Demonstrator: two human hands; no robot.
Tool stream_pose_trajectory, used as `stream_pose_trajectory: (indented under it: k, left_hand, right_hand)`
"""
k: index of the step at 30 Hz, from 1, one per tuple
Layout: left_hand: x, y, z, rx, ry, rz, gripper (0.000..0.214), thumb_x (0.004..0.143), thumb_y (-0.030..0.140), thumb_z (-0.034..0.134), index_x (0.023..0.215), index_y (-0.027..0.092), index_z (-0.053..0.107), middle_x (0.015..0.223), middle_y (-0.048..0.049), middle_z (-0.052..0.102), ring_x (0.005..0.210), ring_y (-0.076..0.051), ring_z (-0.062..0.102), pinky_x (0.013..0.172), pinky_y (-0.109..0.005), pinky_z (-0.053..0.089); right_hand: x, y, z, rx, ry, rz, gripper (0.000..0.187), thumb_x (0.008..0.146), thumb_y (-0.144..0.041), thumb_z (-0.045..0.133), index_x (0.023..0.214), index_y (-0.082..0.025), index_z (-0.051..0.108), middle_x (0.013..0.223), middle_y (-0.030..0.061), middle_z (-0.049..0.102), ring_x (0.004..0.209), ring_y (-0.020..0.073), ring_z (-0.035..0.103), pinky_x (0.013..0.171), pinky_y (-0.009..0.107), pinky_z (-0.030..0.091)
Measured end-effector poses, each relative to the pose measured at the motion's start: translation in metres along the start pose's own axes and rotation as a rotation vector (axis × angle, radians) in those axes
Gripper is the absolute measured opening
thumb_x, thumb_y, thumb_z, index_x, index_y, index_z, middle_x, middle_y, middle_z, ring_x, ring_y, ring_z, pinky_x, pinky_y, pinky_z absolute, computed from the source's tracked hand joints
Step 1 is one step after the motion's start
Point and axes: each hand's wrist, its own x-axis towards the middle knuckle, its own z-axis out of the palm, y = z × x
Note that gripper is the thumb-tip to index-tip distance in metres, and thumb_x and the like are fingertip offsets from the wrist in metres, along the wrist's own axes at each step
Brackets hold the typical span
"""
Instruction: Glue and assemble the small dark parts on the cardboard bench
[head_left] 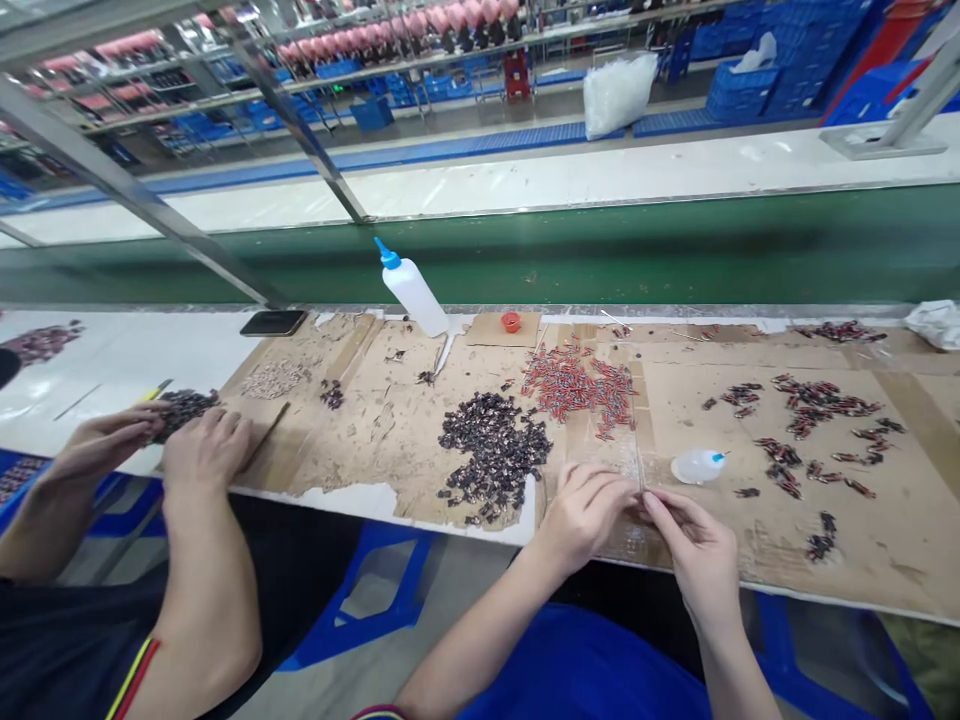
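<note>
Near the table's front edge my left hand and my right hand meet, fingertips pinched close together around something too small to make out. To the left of my left hand lies a heap of small black parts. Beyond my hands spreads a pile of small red-and-silver parts. Close to my right hand, a small white squeeze bottle with a blue tip lies on the cardboard. Further right are scattered groups of red-and-black pieces.
A co-worker's hands handle dark parts at the left. A tall white bottle with a blue nozzle leans near the back, beside a red cup. A phone lies further left. A green conveyor belt runs behind the table.
</note>
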Motion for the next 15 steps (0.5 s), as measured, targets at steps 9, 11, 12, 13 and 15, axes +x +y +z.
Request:
stream_pose_trajectory:
  k: [9,11,12,13,15]
  left_hand:
    - [-0.001,-0.015,0.0,0.087,-0.106,-0.245,0.02,0.088,0.018,0.061,0.107,0.022,0.065,0.103,-0.0065,0.07,0.1,-0.022,0.057,0.082,-0.037,0.043]
    - [0.001,-0.014,0.003,0.079,-0.123,-0.244,0.017,0.087,0.016,0.061,0.102,0.022,0.066,0.102,-0.0061,0.069,0.099,-0.022,0.056,0.082,-0.037,0.044]
    - [0.001,-0.014,0.004,0.073,-0.124,-0.246,0.015,0.087,0.015,0.06,0.099,0.022,0.067,0.101,-0.006,0.068,0.099,-0.022,0.055,0.082,-0.037,0.045]
    - [0.002,-0.014,0.005,0.065,-0.122,-0.252,0.014,0.087,0.014,0.06,0.096,0.022,0.067,0.1,-0.0058,0.068,0.098,-0.022,0.055,0.083,-0.037,0.045]
    - [0.003,-0.014,0.008,0.038,-0.121,-0.269,0.013,0.087,0.012,0.058,0.092,0.021,0.067,0.096,-0.0054,0.068,0.095,-0.021,0.056,0.083,-0.037,0.046]
  right_hand:
    - [0.007,0.01,0.001,-0.037,0.024,0.081,0.037,0.06,-0.049,0.08,0.074,-0.016,0.074,0.074,0.0088,0.075,0.068,0.0233,0.072,0.071,0.04,0.062]
    - [0.007,0.013,0.005,-0.056,-0.004,0.083,0.038,0.062,-0.052,0.078,0.075,-0.016,0.073,0.077,0.0096,0.076,0.071,0.0239,0.073,0.072,0.04,0.061]
    - [0.007,0.014,0.008,-0.061,-0.012,0.079,0.039,0.062,-0.053,0.078,0.076,-0.017,0.073,0.079,0.01,0.076,0.072,0.0241,0.073,0.073,0.04,0.061]
    - [0.007,0.015,0.01,-0.062,-0.017,0.073,0.041,0.062,-0.055,0.077,0.076,-0.017,0.073,0.08,0.0104,0.076,0.073,0.024,0.073,0.073,0.039,0.061]
    - [0.008,0.017,0.014,-0.057,-0.03,0.061,0.043,0.063,-0.058,0.075,0.077,-0.017,0.072,0.082,0.0112,0.076,0.073,0.0238,0.073,0.072,0.039,0.061]
